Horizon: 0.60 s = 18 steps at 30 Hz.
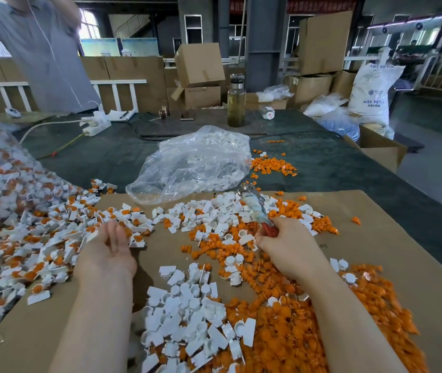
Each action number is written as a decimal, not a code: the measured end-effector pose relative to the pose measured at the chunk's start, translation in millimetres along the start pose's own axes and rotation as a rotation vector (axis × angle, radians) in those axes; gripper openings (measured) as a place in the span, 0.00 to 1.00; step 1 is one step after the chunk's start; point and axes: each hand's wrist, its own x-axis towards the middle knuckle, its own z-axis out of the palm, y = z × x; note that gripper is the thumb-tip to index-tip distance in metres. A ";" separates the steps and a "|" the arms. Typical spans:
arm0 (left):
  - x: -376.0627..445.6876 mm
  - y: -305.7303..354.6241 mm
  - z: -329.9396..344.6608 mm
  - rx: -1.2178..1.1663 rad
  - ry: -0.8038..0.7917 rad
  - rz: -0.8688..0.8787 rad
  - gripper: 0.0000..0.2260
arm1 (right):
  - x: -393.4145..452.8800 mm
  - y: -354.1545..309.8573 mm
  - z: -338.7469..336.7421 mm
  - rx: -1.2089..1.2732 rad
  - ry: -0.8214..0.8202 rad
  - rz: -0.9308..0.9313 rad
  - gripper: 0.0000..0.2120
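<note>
My left hand (112, 247) lies palm up and relaxed at the edge of a pile of assembled white-and-orange parts (39, 238), holding nothing. My right hand (286, 244) grips the red handle of a tool (255, 208) whose pale, taped shaft points up and away over the parts. Loose white plastic pieces (187, 313) lie between my forearms. Orange plugs (308, 332) are heaped at the lower right. All rest on a sheet of cardboard (376, 238).
A clear plastic bag (193, 165) with white pieces lies beyond the cardboard. A glass bottle (236, 103), a power strip (94, 126) and cardboard boxes (201, 65) stand further back. A person in a grey shirt (45, 55) stands at the far left.
</note>
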 end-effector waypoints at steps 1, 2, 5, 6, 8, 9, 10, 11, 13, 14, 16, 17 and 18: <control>-1.4 0.4 -0.1 -0.021 -0.003 0.024 0.14 | 0.8 1.0 0.1 -0.022 -0.006 0.000 0.07; -2.5 0.3 -0.3 -0.030 -0.005 0.045 0.14 | 1.4 1.8 0.7 -0.043 -0.017 0.000 0.07; -8.0 -1.6 0.2 0.061 -0.027 0.063 0.13 | 1.0 2.0 5.3 -0.145 -0.047 -0.009 0.08; -10.5 -2.8 1.8 0.174 -0.047 0.058 0.12 | 0.4 1.5 6.9 -0.188 -0.054 -0.015 0.09; -15.6 -7.6 5.3 0.483 -0.133 0.065 0.09 | -0.8 -0.5 9.3 -0.264 -0.059 -0.033 0.10; -17.9 -11.1 6.5 0.634 -0.195 0.083 0.08 | -1.4 -1.5 10.5 -0.294 -0.056 -0.045 0.10; -19.9 -15.6 6.8 0.776 -0.259 0.113 0.07 | -1.8 -2.3 11.6 -0.321 -0.051 -0.055 0.09; -21.7 -21.1 5.7 0.923 -0.320 0.165 0.07 | -2.7 -3.3 12.5 -0.348 -0.044 -0.062 0.08; -25.0 -33.0 1.4 1.277 -0.451 0.360 0.05 | -3.9 -5.1 14.2 -0.403 -0.035 -0.067 0.08; -25.5 -38.6 -1.2 1.463 -0.528 0.480 0.06 | -4.4 -5.5 14.9 -0.425 -0.035 -0.065 0.09; -23.7 -47.6 -5.6 1.776 -0.677 0.664 0.10 | -4.8 -6.4 15.5 -0.442 -0.044 -0.057 0.10; -21.4 -51.6 -8.2 1.899 -0.739 0.728 0.14 | -4.8 -6.8 15.3 -0.443 -0.052 -0.054 0.10; -19.1 -55.0 -10.6 2.009 -0.789 0.790 0.17 | -4.8 -7.0 14.9 -0.445 -0.061 -0.053 0.10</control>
